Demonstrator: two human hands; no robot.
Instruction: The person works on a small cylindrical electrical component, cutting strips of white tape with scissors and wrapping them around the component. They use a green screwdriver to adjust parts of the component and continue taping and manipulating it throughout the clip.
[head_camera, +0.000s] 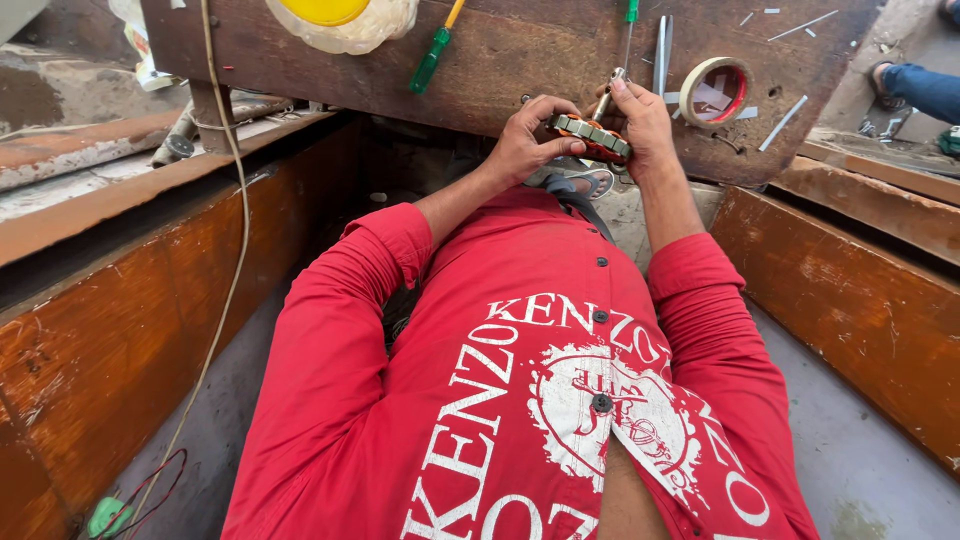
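— So what do the hands hold?

— Both grip a round ring of metal coil segments (590, 138), orange-brown inside, at the near edge of the wooden counter (520, 70). The left hand (522, 142) has its fingers closed around the ring's rim at nine o'clock; the right hand (645, 125) clasps it at three o'clock.

— Anything else in the right hand?

— Its fingertips pinch a thin metal tool (606, 98) that rises from the ring towards twelve o'clock.

— And around them?

— A roll of tape (714, 91) lies on the counter at two o'clock from the ring, near the right hand. A green-handled screwdriver (433, 55) lies at ten o'clock, well apart. A yellow and white round thing (343, 22) sits at the far edge, at eleven o'clock. Another person's leg in blue (925, 88) shows at three o'clock, beyond the counter.
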